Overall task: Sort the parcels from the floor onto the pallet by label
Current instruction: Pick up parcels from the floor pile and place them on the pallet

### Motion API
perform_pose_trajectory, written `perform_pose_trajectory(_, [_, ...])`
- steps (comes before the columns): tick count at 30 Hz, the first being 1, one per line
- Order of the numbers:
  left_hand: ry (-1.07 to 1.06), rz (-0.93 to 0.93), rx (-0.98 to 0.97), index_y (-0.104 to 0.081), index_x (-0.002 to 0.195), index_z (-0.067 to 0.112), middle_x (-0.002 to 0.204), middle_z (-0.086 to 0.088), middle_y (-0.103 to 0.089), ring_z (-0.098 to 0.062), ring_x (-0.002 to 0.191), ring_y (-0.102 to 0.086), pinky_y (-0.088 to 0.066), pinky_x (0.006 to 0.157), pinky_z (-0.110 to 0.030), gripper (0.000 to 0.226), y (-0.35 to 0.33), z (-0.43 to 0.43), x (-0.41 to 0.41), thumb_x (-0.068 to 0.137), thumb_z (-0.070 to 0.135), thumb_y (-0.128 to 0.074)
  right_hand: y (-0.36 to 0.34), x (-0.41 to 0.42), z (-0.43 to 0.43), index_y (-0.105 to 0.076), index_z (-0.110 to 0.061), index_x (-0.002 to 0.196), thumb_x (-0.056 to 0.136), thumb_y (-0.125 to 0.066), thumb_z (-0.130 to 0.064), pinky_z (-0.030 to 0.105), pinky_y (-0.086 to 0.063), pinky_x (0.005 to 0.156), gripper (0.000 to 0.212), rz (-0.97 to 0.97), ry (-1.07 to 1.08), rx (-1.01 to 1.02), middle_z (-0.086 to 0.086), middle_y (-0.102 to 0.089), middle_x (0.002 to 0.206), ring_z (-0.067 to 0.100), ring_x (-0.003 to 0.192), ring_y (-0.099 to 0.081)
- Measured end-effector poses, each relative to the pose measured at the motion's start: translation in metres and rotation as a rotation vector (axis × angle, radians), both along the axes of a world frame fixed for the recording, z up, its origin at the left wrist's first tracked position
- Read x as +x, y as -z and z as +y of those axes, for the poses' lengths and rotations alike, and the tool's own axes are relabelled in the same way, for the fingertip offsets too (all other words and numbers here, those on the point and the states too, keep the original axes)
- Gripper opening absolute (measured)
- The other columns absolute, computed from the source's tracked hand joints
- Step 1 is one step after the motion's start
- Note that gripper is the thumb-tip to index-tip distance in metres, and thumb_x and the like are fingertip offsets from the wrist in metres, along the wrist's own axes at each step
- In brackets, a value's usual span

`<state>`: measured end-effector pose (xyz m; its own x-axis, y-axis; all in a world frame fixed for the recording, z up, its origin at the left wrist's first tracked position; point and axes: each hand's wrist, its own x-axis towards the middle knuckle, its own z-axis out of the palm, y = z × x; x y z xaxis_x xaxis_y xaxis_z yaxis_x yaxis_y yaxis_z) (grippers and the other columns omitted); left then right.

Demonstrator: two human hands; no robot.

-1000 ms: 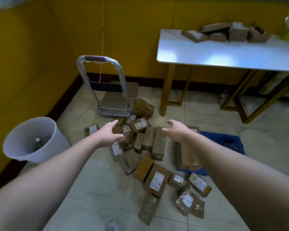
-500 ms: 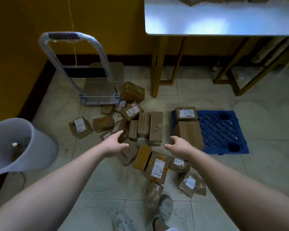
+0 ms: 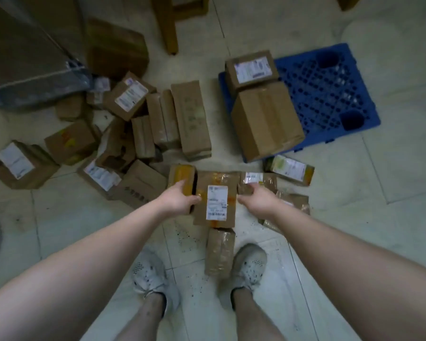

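Your left hand curls over the left edge of the flat labelled parcel in front of your feet, thumb lying on its top face; your right hand curls round the opposite edge, so you grip the parcel from both sides; its white label faces up; whether it rests on the floor or is just raised cannot be told. Just left of it, partly under your left hand, lies a yellow-taped parcel; a film-wrapped packet lies between your shoes, close against the gripped parcel's near edge; more packets sit beside your right hand. The blue pallet lies to the upper right, apart from the parcel; two boxes stand on its left part, a small labelled box behind a larger plain box. A loose pile of parcels spreads to the left, near the trolley base.
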<state>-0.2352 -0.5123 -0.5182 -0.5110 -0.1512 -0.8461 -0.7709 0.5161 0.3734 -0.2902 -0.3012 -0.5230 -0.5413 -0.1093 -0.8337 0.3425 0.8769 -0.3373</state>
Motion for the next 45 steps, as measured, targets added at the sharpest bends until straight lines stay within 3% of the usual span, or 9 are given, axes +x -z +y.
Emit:
perform_pose_trajectory(6, [-0.086, -0.092, 0.027, -0.054, 0.115, 0.021, 0.097, 0.007, -0.061, -0.014, 0.084, -0.059, -0.038, 0.056, -0.020, 0.025, 0.139, 0.018, -0.007, 0.091, 0.023, -0.059, 0.140, 0.014, 0.008, -0.035, -0.015, 0.145, 0.090, -0.062, -0.037, 0.032, -0.044, 0.085, 0.066, -0.061, 0.177, -0.050, 0.008, -0.052, 0.137, 0.021, 0.110, -0.053])
perform_pose_trajectory(8, [-0.118, -0.128, 0.029, -0.057, 0.092, 0.021, 0.086, 0.002, -0.064, -0.015, 0.081, -0.062, -0.042, 0.057, -0.021, 0.005, 0.173, 0.025, -0.008, 0.089, 0.019, -0.060, 0.178, 0.022, 0.008, -0.029, -0.015, 0.147, 0.085, -0.068, -0.042, 0.037, -0.045, 0.097, 0.078, -0.099, 0.257, -0.066, 0.006, -0.050, 0.138, 0.025, 0.121, -0.051])
perform_pose_trajectory(11, [-0.156, -0.119, 0.060, -0.043, 0.077, 0.031, 0.081, 0.006, -0.059, -0.010, 0.077, -0.057, -0.046, 0.070, -0.027, 0.025, 0.210, 0.035, -0.005, 0.089, 0.019, -0.061, 0.222, 0.034, 0.002, -0.021, -0.011, 0.146, 0.088, -0.066, -0.034, 0.041, -0.047, 0.098, 0.077, -0.200, 0.348, -0.086, 0.008, -0.052, 0.137, 0.027, 0.120, -0.053])
perform_pose_trajectory(14, [-0.217, -0.163, 0.090, -0.052, 0.096, 0.028, 0.107, -0.001, -0.063, -0.019, 0.100, -0.057, -0.046, 0.091, -0.040, 0.012, 0.227, 0.041, 0.000, 0.091, 0.020, -0.059, 0.245, 0.045, -0.005, -0.026, -0.013, 0.136, 0.087, -0.065, -0.017, 0.041, -0.051, 0.092, 0.062, -0.245, 0.477, -0.144, 0.009, -0.057, 0.129, 0.028, 0.111, -0.059])
perform_pose_trajectory(18, [-0.272, -0.155, 0.110, -0.049, 0.128, 0.018, 0.121, -0.004, -0.061, -0.023, 0.111, -0.055, -0.044, 0.098, -0.045, 0.043, 0.218, 0.047, 0.002, 0.087, 0.020, -0.063, 0.234, 0.048, -0.002, -0.030, -0.020, 0.136, 0.080, -0.072, -0.016, 0.048, -0.050, 0.094, 0.070, -0.142, 0.558, -0.152, 0.010, -0.052, 0.129, 0.030, 0.112, -0.058])
perform_pose_trajectory(25, [-0.308, 0.103, 0.084, -0.023, 0.142, 0.033, 0.102, 0.013, -0.057, -0.010, 0.091, -0.059, -0.045, 0.062, -0.021, 0.081, 0.097, 0.046, -0.012, 0.079, 0.016, -0.072, 0.117, 0.034, -0.004, -0.032, -0.022, 0.135, 0.082, -0.068, -0.008, 0.031, -0.053, 0.070, 0.065, 0.008, 0.567, -0.173, -0.006, -0.057, 0.109, 0.023, 0.102, -0.062])
perform_pose_trajectory(30, [-0.200, 0.262, -0.104, -0.021, 0.142, 0.044, 0.143, -0.006, -0.035, -0.030, 0.127, -0.038, -0.042, 0.101, -0.050, 0.089, -0.043, 0.040, -0.028, 0.074, 0.020, -0.074, -0.022, 0.009, -0.008, -0.013, -0.030, 0.150, 0.085, -0.067, -0.013, 0.031, -0.047, 0.077, 0.086, 0.126, 0.498, -0.187, 0.004, -0.043, 0.143, 0.024, 0.116, -0.054])
perform_pose_trajectory(36, [-0.252, 0.423, 0.023, -0.011, 0.145, 0.043, 0.131, 0.003, -0.050, -0.011, 0.105, -0.053, -0.047, 0.073, -0.021, 0.087, -0.199, 0.036, -0.028, 0.084, 0.017, -0.068, -0.192, -0.012, 0.002, 0.000, -0.038, 0.151, 0.087, -0.064, -0.019, 0.019, -0.039, 0.054, 0.092, 0.292, 0.357, -0.216, 0.004, -0.036, 0.146, 0.011, 0.091, -0.045])
perform_pose_trajectory(45, [-0.148, 0.715, 0.176, -0.014, 0.145, 0.044, 0.120, 0.003, -0.058, -0.014, 0.101, -0.063, -0.056, 0.083, -0.037, 0.081, -0.398, 0.050, -0.019, 0.088, 0.015, -0.064, -0.401, 0.012, 0.036, -0.003, -0.037, 0.151, 0.089, -0.064, -0.026, 0.033, -0.046, 0.086, 0.087, 0.606, 0.332, -0.267, -0.003, -0.050, 0.137, 0.016, 0.108, -0.053])
